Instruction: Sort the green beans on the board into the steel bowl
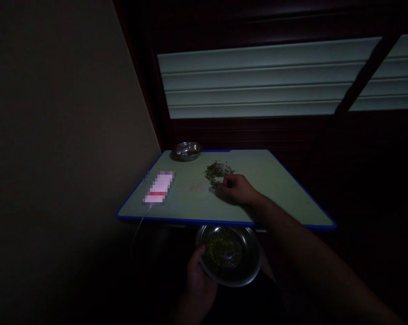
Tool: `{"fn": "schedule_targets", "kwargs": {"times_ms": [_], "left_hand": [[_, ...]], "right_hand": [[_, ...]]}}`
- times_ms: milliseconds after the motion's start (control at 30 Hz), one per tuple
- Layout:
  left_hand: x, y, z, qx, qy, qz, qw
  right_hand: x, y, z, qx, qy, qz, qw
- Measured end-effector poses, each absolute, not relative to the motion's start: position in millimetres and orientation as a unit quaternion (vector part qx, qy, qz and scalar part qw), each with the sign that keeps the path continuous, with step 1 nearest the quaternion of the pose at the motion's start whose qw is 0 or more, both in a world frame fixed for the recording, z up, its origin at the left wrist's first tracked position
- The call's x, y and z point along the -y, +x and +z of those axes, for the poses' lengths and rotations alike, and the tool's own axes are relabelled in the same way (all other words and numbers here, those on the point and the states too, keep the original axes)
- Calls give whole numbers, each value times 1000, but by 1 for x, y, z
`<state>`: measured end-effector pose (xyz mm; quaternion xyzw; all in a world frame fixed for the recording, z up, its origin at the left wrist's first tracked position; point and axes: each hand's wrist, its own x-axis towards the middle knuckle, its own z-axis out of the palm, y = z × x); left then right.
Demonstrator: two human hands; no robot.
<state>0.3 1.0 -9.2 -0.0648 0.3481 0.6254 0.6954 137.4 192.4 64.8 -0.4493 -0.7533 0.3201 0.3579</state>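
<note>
My left hand [201,282] grips the rim of a shiny metal bowl [254,253] just below the table's near edge, thumb over the lip. Small green grains that look like mung beans [222,248] cover much of its bottom. Over the table, my right hand [239,189] is closed, fingertips pinched together; what they hold, if anything, is too dark to make out. A loose scatter of similar green grains [217,171] lies just beyond those fingers. Beside the fingertips is a small pale patch of unclear kind.
The pale green table [278,207] has a blue edge. A second metal bowl [187,152] stands at its far left corner. A lit phone [159,187] with a white cable lies on the left side. A wall rises at left, dark wood panelling behind.
</note>
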Motion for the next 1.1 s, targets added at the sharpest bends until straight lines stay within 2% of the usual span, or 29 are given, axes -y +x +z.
{"fn": "schedule_targets", "kwargs": {"times_ms": [300,567,733,1100], "left_hand": [[-3,-1,-7,-369,-68,622,687],[-2,0,-3,-377,-62,626,679],[-2,-1,-7,-370,-65,623,686],[-1,1,-10,-357,-67,627,690]], "right_hand": [[-191,134,65,755,-450,331,343],[-195,148,71,714,-443,374,392],[-193,148,75,735,-399,447,316],[-198,131,72,770,-404,335,363]]}}
